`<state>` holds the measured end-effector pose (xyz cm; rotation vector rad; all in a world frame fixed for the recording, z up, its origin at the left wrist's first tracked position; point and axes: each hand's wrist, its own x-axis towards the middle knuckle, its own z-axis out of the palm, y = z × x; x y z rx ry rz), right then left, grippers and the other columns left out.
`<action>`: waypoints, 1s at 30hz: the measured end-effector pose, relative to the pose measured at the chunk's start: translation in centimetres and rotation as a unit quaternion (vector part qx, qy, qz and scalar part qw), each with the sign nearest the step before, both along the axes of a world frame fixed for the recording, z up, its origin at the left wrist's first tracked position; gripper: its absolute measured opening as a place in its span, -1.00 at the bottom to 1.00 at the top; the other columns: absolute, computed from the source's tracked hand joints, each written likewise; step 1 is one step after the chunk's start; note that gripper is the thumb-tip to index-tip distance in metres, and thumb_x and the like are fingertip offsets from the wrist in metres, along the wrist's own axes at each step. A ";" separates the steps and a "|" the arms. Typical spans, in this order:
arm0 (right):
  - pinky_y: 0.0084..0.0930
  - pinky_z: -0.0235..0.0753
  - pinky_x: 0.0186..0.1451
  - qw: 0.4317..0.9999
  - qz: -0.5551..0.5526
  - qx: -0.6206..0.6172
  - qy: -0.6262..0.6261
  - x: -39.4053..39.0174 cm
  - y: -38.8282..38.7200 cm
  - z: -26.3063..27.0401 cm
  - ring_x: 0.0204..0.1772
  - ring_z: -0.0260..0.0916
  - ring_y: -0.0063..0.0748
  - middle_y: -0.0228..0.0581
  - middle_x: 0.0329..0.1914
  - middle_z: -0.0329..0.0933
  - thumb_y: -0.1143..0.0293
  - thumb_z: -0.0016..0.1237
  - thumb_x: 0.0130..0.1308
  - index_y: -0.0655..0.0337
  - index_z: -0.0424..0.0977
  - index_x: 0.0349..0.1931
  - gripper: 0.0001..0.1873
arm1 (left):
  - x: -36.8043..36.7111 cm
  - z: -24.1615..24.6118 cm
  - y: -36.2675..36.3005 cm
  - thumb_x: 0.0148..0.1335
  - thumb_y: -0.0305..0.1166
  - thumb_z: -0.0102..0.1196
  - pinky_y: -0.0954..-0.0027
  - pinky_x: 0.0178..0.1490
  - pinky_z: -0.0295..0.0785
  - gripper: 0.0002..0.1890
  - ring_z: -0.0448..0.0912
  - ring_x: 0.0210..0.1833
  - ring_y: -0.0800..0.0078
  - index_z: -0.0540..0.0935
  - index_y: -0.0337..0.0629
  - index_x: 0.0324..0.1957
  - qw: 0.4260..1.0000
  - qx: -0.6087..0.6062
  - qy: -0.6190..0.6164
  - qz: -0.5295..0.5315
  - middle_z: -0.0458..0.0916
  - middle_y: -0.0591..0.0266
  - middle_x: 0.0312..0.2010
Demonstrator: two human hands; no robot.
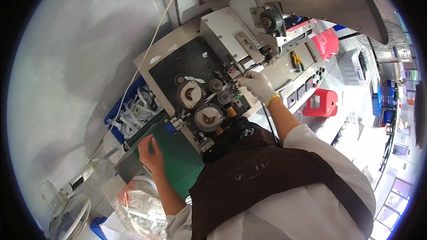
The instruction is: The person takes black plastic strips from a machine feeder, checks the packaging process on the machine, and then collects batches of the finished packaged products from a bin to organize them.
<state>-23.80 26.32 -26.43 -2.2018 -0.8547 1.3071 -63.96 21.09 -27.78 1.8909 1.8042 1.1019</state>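
My right hand (255,85), in a white glove with a yellow cuff, pinches a thin black cable (268,120) beside the small grey rollers (220,91) of a benchtop machine. The cable hangs from under the glove towards my apron; the fingertips partly hide where it runs at the machine. Bare and loosely curled, my left hand (150,155) holds nothing visible, its thumb apart from the fingers. Below it is a green sheet-like surface (181,160). Two larger round reels (208,117) with paper-like discs sit on the machine's black plate (186,58).
A blue bin (111,116) of white strip scraps stands left of the machine. Yellow-handled pliers (297,61) lie on the metal bench by a control panel (302,90). A red stool (321,103) stands to the right, a fan (71,216) at lower left. A pale cord (151,41) crosses the view.
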 end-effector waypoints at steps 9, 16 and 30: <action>-0.69 0.17 -0.62 0.999 -0.011 0.028 -0.012 -1.1 0.1 0.0 -0.59 0.25 -0.72 -0.46 -0.61 0.46 0.18 0.18 0.00 0.20 0.56 -0.41 -0.72 | 1.3 -1.1 0.2 0.18 -0.51 0.07 0.39 -0.17 0.46 -0.87 0.57 -0.24 0.34 0.60 -0.20 -0.21 1.000 0.009 0.015 -0.025 0.59 0.12 -0.26; -0.73 0.26 -0.53 0.999 0.032 0.005 0.020 0.6 0.2 2.6 -0.57 0.21 -0.70 -0.43 -0.55 0.46 0.23 0.12 0.01 0.16 0.54 -0.23 -0.69 | 2.7 -2.5 -1.7 0.16 -0.54 0.06 0.41 -0.18 0.45 -0.79 0.56 -0.23 0.35 0.56 -0.25 -0.14 0.992 -0.024 -0.048 0.117 0.60 0.16 -0.24; -0.78 0.08 -0.65 0.975 -0.061 0.088 0.195 1.5 -0.8 2.8 -0.64 0.11 -0.79 -0.36 -0.50 0.51 0.36 -0.04 0.17 0.31 0.41 -0.03 -0.64 | 3.0 -16.2 -2.4 0.37 -0.06 -0.21 0.22 0.22 0.20 -0.53 0.36 0.10 0.20 0.30 -0.16 0.16 0.529 -0.340 -0.748 0.211 0.33 0.03 0.14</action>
